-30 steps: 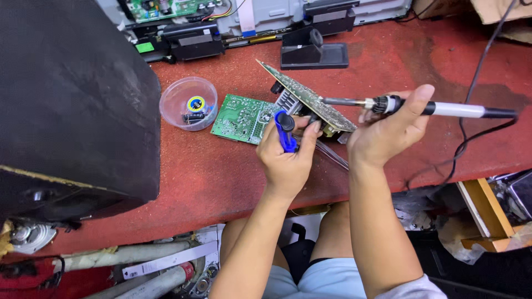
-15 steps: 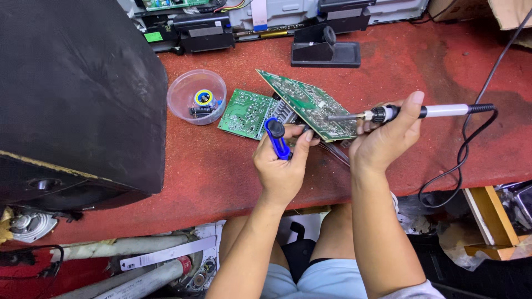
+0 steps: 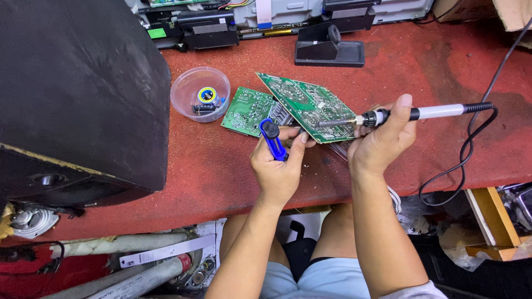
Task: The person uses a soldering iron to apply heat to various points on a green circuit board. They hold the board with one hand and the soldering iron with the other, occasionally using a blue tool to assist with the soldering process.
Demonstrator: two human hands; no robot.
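Note:
My left hand (image 3: pixel 280 166) grips a blue desoldering pump (image 3: pixel 272 140) and also props up a tilted green circuit board (image 3: pixel 307 105) by its lower edge. My right hand (image 3: pixel 382 141) holds a soldering iron (image 3: pixel 413 113) with a white handle, its metal tip resting on the solder side of the tilted board. A smaller green circuit board (image 3: pixel 246 111) lies flat on the red bench just left of the raised one.
A clear round tub (image 3: pixel 200 94) with small parts sits left of the boards. A black soldering stand (image 3: pixel 328 49) is at the back. A large black cabinet (image 3: pixel 77 94) fills the left. The iron's black cable (image 3: pixel 476 149) loops off the bench's right edge.
The iron's tip has moved left along the tilted board, and my right hand has shifted slightly lower. My left hand keeps the pump and board in nearly the same place.

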